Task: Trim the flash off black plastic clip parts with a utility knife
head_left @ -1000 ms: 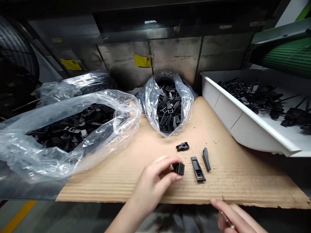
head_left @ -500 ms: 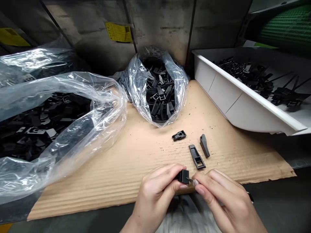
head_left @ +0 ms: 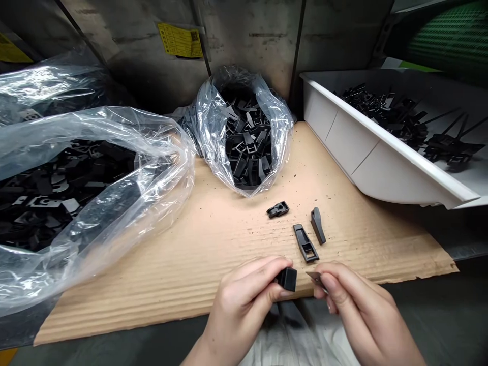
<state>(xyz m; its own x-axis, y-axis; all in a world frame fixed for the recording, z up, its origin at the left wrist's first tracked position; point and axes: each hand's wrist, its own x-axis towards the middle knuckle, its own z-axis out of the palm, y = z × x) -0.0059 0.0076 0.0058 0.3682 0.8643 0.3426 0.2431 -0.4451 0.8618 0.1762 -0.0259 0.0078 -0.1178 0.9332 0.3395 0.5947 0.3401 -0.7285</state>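
Note:
Between thumb and fingers, my left hand (head_left: 247,300) grips a small black plastic part (head_left: 288,279), its square end facing right. My right hand (head_left: 358,305) pinches a small blade (head_left: 315,277) whose pointed tip aims left, a short gap away from the black part. Just beyond the hands, a black frame-shaped piece (head_left: 300,235) with a square opening lies on the cardboard (head_left: 160,274). To its right rests a slim tapered black piece (head_left: 317,226). Farther back sits a small black clip-like piece (head_left: 278,209).
A clear plastic bag (head_left: 282,137) of black parts stands open at the back. Another large open bag (head_left: 168,188) of black parts fills the left side. On the right is a white bin (head_left: 343,152) holding black parts. Yellow labels (head_left: 181,40) hang on the back wall.
The blade in my right hand has drawn away to the right from the black part, which it was touching. My left hand still holds the part. The view has shifted slightly.

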